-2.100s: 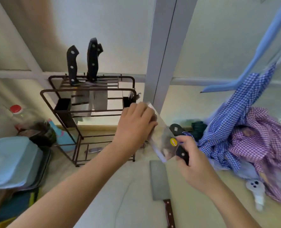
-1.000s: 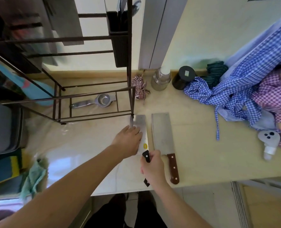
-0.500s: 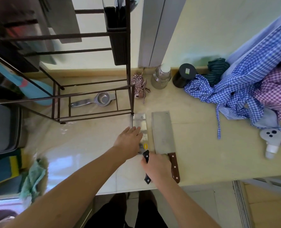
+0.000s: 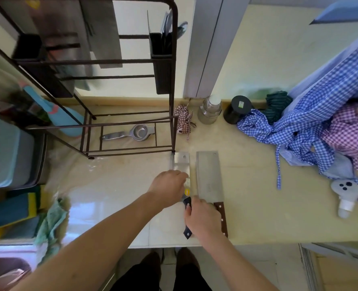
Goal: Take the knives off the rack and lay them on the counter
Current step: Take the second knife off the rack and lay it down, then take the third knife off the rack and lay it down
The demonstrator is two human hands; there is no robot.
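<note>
Step in hand: judged to be the setting-down of the black-handled steel cleaver with a yellow sticker (image 4: 181, 164) on the pale yellow counter (image 4: 253, 185).

Landmark: wooden-handled broad steel cleaver (image 4: 208, 175), flat on the counter, handle toward the near edge.

Black-handled cleaver: lay just left of the wooden-handled cleaver, parallel to it, a thin strip of counter between the blades; blade apparently flat, though the middle was hidden.

Right hand (image 4: 203, 220): closed round the black handle, covering the near end of the landmark's handle as well.

Left hand (image 4: 169, 189): spread palm-down, fingers pressed on the flat of the black-handled blade, left of the landmark; not gripping.

Dark brown metal wire rack (image 4: 132, 61): stood beyond and left of the landmark, near foot close to the black-handled blade's tip.

Remaining knives: at least two broad dark blades (image 4: 102, 32) hung in the rack's top, blurred; exact count not told.

Done well: handle released only once the blade rested fully flat; left fingers kept on the flat, away from the edge; blades kept apart, not overlapped; handle butts kept from overhanging the near edge.

Risk: judged small; the tip could knock the rack's foot if pushed further away.

Progress: two knives down, more to fetch.
</note>
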